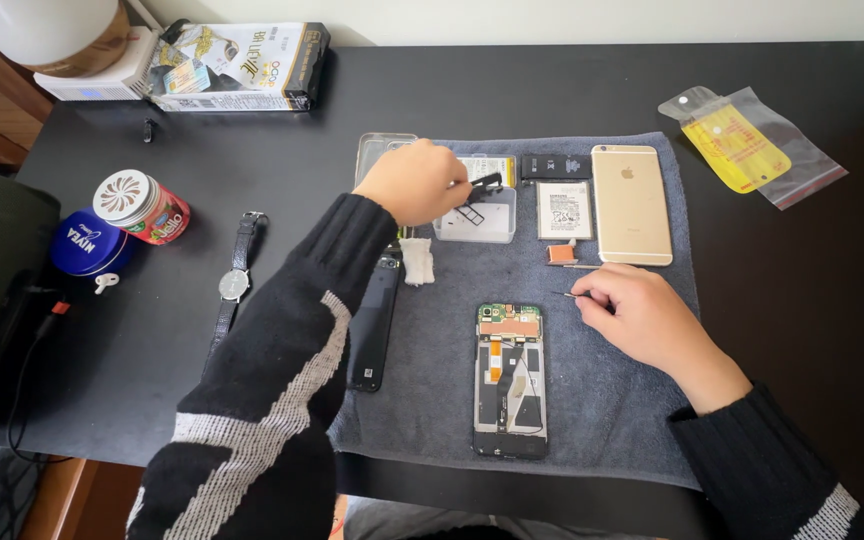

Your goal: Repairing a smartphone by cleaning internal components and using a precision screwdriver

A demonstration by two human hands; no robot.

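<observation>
While I look down over the dark surface (552, 90), I start at the far left, where a blue round tin (87, 245) sits just beside a red jar with a white patterned lid (140, 205). Near them a wristwatch (236, 283) lies flat with its strap stretched out. At the back left a printed box (237, 65) rests near a white lamp (47, 30).

Moving onto the grey towel (432, 400), I see a long black phone cover (374, 325) lying along its left edge, with a small white wad (417, 262) just beside its upper end. My left hand (414, 182) reaches over a clear plastic tray (477, 220) and pinches a small black part (484, 183) between fingertips above it.

In the middle of the towel lies an opened phone (509, 380), its back off and its circuit board and cables showing. Behind it lie two flat batteries (564, 208) and a gold phone (631, 204), face down.

My right hand (642, 315) rests on the towel, right of the opened phone, fingers curled around a thin metal tool (564, 294) whose tip points left. At the far right a clear bag with a yellow card (752, 145) lies on the bare surface.
</observation>
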